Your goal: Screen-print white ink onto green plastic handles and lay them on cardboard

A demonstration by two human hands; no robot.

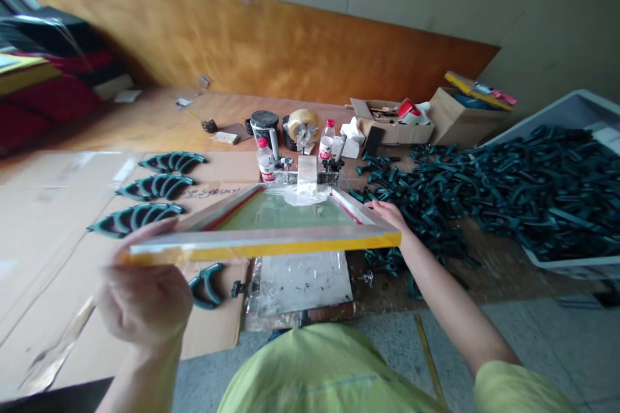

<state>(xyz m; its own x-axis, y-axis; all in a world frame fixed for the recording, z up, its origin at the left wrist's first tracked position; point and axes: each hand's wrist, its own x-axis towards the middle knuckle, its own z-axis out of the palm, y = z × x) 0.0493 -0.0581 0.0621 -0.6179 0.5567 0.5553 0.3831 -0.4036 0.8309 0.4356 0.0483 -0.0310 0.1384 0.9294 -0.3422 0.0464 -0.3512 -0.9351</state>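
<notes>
Here we are with our left hand curled around the yellow-taped near edge of a screen-printing frame, fingers grasping it, while our right hand meets the frame's right side, its fingers tucked from view, so we can't tell if they clench. The frame hangs just above a smeared press board, with open cardboard to the left, a heap of dark green plastic clips close to the right, and bare concrete floor nearer us.

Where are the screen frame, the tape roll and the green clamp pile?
Screen frame [265, 244]: head view, yellow-taped front edge.
Tape roll [303, 124]: head view, its top side.
Green clamp pile [513, 193]: head view, middle of the heap.
</notes>
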